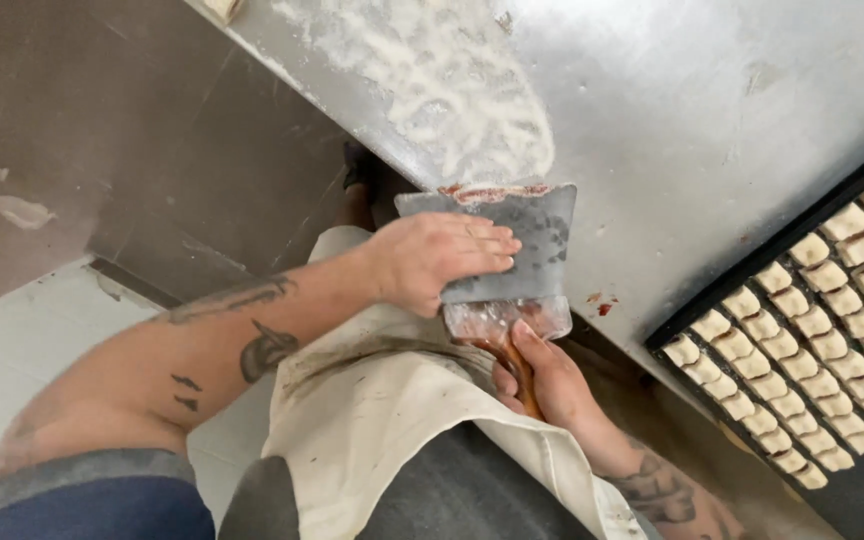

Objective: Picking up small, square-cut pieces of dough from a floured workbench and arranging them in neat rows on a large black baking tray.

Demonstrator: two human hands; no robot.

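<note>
Apron (372,400): cream cloth, creased and smudged, nearest the camera; it hangs just under both hands
Right hand (542,375): grip closed around the scraper's brown wooden handle (520,372), below the bench edge
Left hand (437,262): fingers flat on the blade, pressing rather than clasping; the grip is not wrapped round anything
Scraper (532,235): broad grey steel blade, worn and spotted; its far edge lies on the bench rim, smeared red; a clear film covers the part near the handle
Bench (692,110): smooth steel, edge running diagonally; open room right of the blade, with red specks (600,303)
Flour (452,80): white dusting just beyond the blade
Tray (752,270): dark, at right, well apart; its rim bounds the open steel; rows of small pale dough pieces (802,340)
Floor (72,140): dark, left of the bench
</note>
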